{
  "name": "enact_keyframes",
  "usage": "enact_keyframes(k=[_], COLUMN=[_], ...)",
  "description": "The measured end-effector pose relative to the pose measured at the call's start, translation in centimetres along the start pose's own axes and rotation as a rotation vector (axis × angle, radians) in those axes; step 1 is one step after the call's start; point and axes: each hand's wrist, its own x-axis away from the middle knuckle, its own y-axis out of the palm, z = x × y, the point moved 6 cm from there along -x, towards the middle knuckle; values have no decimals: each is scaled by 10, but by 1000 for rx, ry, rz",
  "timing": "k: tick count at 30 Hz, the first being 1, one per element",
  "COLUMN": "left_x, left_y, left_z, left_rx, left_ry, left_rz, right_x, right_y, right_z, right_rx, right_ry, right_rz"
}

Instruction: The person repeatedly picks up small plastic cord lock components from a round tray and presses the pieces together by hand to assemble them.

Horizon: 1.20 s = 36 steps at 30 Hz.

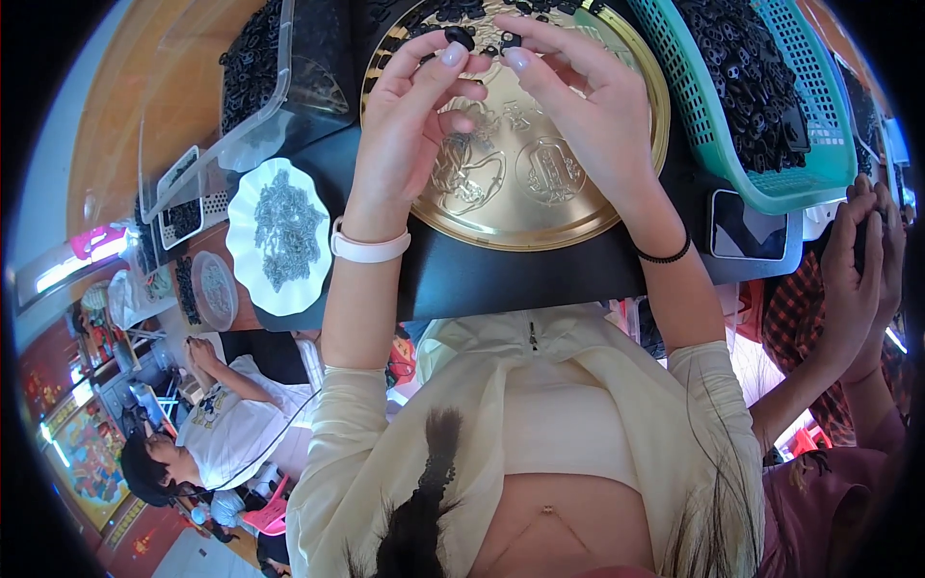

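Observation:
Over the far half of a round gold tray (501,217) with embossed designs, my two hands are close together. My left hand (409,120), with a pale band at the wrist, pinches a small glossy black oval piece (460,38) between thumb and fingers. Opposite it, my right hand (597,106) grips a small black plastic part (510,41) at thumb and fingertip; its exact kind is too small to tell. A narrow gap separates the two pieces. Several similar black pieces lie along the tray's far and left rim.
A white scalloped dish (247,197) of small metal parts is left of the tray. Behind it stands a transparent bin (279,91) with black pieces. At right are a green basket (718,144) of black parts and a phone (747,227). Other people sit on both sides.

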Motion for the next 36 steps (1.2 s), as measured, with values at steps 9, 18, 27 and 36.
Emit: enact_keyframes(k=[9,18,27,36], left_x=[1,5,7,7], left_y=[-1,7,11,10], left_z=[1,10,14,17], left_rx=[-49,-231,-458,-384], left_ry=[-1,68,208,211], left_rz=[-16,67,83,91], right_x=[-1,0,2,1], right_y=[1,2,2,3], right_z=[-1,-4,1,9], right_rx=[40,96,59,32], right_ry=[-8,-14,14,53], right_rz=[-25,-47,-48,-71])
